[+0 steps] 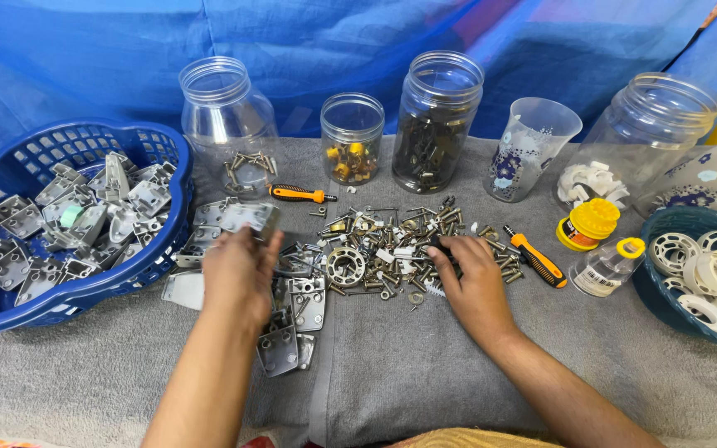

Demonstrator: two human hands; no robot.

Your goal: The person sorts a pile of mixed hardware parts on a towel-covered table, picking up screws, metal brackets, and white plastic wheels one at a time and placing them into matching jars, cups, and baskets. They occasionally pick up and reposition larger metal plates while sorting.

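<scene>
The left hand (238,278) grips a grey metal bracket (246,217), its fingers curled around the near edge of the plate so that the bracket sticks out beyond the knuckles, lifted just above a loose spread of similar grey brackets (292,319) lying flat on the grey cloth (408,373) that covers the tabletop. The right hand (475,286) rests palm down at the near right edge of a heap of screws and bolts (392,245) in the middle of the cloth, its fingers bent narrow and pressed into the hardware; whether they pinch a particular piece I cannot tell. A round metal ring (346,265) lies in the heap between the two hands. To the left stands a blue plastic basket (147,153) filled with more grey brackets. Along the back, against a blue sheet, stand a clear jar with a few bolts (227,124), a small jar with yellow pieces (352,137), a tall jar of dark metal parts (437,120), a patterned plastic cup (533,145) and a large clear jar with white parts (636,137). One orange-handled screwdriver (300,194) lies behind the heap, another (537,257) just right of the right hand, near a yellow lid (595,220) and a small clear bottle (607,265) on its side. At the far right a dark teal basket (665,220) holds white plastic wheels (711,278).
</scene>
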